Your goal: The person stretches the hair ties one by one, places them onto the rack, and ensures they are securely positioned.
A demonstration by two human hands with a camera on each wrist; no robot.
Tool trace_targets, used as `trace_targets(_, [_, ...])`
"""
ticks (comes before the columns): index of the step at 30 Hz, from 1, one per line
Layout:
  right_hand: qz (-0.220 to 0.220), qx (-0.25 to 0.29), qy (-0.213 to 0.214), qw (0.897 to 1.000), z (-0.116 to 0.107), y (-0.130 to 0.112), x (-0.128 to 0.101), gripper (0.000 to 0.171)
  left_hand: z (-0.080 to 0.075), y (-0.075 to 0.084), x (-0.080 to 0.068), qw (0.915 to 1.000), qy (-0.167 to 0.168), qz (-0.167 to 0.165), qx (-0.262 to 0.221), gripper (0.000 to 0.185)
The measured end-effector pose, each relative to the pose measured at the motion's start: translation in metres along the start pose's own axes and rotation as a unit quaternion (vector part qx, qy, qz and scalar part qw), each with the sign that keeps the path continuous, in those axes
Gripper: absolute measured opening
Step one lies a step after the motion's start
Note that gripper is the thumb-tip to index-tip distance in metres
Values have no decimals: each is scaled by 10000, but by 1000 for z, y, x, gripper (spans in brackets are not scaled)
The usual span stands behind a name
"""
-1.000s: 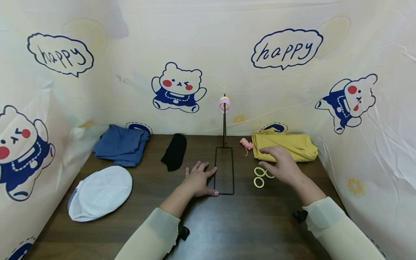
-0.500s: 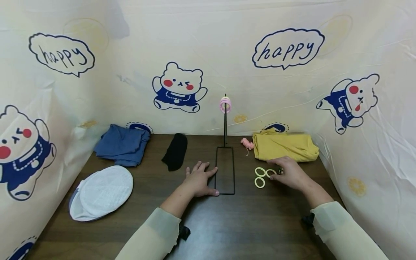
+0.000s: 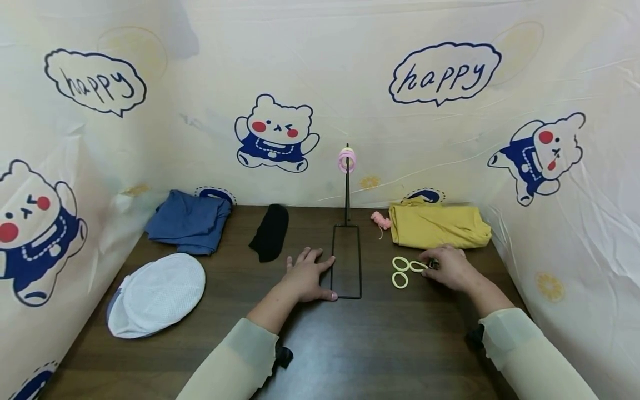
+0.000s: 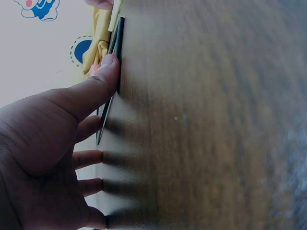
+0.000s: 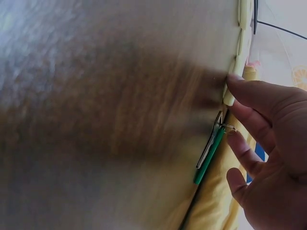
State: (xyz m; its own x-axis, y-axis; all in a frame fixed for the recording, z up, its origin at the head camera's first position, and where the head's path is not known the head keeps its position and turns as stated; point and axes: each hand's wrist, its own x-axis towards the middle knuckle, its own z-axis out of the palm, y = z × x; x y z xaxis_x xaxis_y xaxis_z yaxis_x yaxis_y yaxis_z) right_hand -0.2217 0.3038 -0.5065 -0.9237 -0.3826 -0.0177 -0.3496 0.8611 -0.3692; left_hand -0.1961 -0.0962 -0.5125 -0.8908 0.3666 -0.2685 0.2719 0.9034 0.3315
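Observation:
In the head view, my left hand (image 3: 306,279) lies with fingers spread at the left side of a black wire stand (image 3: 359,261). Its thumb rests on the front corner of the rectangular base. Pink and pale rings (image 3: 340,161) hang at the top of the stand's post. My right hand (image 3: 452,269) pinches the edge of a pale yellow ring (image 5: 229,96) between thumb and index finger. Two more yellow rings (image 3: 400,280) lie just left of it. Under the right fingers is a green tag (image 5: 209,155) with a metal piece and a small wire loop.
Yellow folded cloth (image 3: 440,223) lies behind the right hand, with a pink yarn-like bundle (image 3: 380,220) beside it. At left are a blue folded cloth (image 3: 190,221), a black sock (image 3: 270,233) and a white cap (image 3: 157,294). A printed curtain surrounds the wooden table (image 3: 360,350).
My right hand has come down and to the right, from above the rings to the rightmost one, and now pinches its edge. The left hand stays on the stand's base.

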Motion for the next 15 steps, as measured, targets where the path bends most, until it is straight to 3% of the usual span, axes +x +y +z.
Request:
trace_targets(8, [-218, -53, 270, 9994, -6, -5, -2, 19, 1, -1, -1, 10000, -38, 4, 11, 99])
trace_targets(15, [-814, 154, 1072, 9908, -21, -22, -7, 17, 0, -1, -1, 10000, -44, -16, 13, 99])
